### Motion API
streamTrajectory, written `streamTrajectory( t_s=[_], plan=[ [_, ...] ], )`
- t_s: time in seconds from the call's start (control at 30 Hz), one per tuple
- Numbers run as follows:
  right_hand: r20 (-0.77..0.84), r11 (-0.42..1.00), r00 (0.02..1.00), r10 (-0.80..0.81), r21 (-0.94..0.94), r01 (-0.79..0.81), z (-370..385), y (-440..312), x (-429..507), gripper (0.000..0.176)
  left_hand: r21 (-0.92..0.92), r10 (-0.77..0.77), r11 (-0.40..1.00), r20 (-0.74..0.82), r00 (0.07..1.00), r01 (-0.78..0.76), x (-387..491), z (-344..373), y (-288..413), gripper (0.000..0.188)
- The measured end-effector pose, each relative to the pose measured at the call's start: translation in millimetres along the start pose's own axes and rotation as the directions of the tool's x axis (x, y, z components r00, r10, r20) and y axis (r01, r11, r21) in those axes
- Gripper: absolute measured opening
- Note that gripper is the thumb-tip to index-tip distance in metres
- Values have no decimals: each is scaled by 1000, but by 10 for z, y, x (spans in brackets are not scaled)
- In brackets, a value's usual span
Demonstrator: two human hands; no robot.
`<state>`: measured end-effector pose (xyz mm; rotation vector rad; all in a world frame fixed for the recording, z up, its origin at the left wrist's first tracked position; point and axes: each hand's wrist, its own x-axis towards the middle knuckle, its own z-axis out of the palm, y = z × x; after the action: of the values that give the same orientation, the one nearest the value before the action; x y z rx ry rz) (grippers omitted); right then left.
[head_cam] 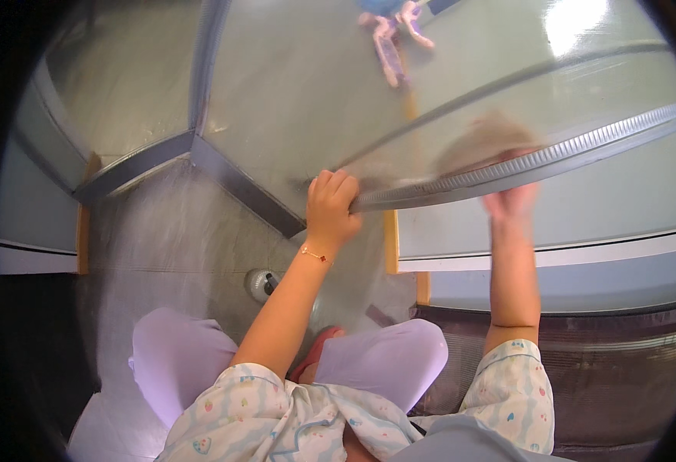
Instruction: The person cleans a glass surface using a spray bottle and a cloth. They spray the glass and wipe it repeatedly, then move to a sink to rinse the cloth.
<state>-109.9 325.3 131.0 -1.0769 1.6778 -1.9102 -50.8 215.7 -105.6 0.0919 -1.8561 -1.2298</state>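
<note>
My left hand [331, 208] is closed around the near end of a ribbed grey metal rail [488, 176]. This rail edges a glossy translucent panel [291, 98]. A thin bracelet [314, 254] is on my left wrist. Farther right, my right hand [511, 199] is at the same rail, blurred by motion, and the rail hides part of it. Just above it, a brownish blur [491, 141] shows on the panel; I cannot tell whether it is a reflection or a thing held. My right fingers are too blurred to read.
Grey metal frame strips [245, 187] meet at an angle left of my hands. A small round pale object with a black part [261, 284] sits on the floor. Pale panels with wooden edges [391, 242] stand at right. A blurred pink and purple item [392, 46] is ahead.
</note>
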Motion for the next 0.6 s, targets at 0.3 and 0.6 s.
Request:
streamTrajectory(
  t_s=[0.3,0.6],
  plan=[
    [-25,739,993,117,-665,-104,-294,491,-511,36,-20,-18,1000,-10,1000,17,-11,0,-35,20],
    [382,-339,392,-837,-924,176,-241,-868,-255,28,1,-8,1000,-123,992,8,-63,114,-63,24]
  ],
)
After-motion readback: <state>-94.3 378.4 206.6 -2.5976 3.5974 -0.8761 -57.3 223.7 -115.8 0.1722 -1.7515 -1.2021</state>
